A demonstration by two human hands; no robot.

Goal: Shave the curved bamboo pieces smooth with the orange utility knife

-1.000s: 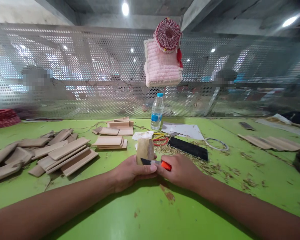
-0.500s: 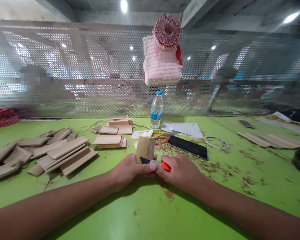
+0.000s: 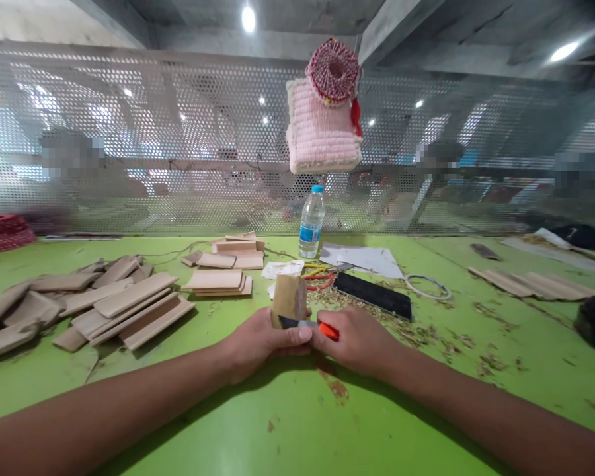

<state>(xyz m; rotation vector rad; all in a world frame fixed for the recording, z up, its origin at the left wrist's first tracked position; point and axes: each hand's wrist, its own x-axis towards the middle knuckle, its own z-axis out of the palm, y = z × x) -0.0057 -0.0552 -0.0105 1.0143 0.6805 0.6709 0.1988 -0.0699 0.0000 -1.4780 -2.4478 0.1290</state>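
My left hand (image 3: 258, 340) is closed on a short tan piece of bamboo-like material (image 3: 289, 295), which stands up from the fingers. A utility knife (image 3: 328, 330) with an orange handle is gripped in my right hand (image 3: 359, 340). Its dark blade points left and lies across the lower part of the piece. My left thumb presses near the front of the knife, and the two hands meet just above the green table (image 3: 238, 423). The left fingers behind the piece are mostly hidden.
Curved tan pieces (image 3: 133, 297) are heaped at left, with a small stack (image 3: 215, 281) behind my left hand. Beyond my hands are a black phone (image 3: 371, 294), red-handled pliers (image 3: 320, 281), white paper (image 3: 361, 258) and a water bottle (image 3: 311, 225). Shavings (image 3: 421, 328) are scattered at right.
The camera view has shifted very slightly. Both hands keep their grips, and the blade stays against the tan piece with hardly any visible movement.
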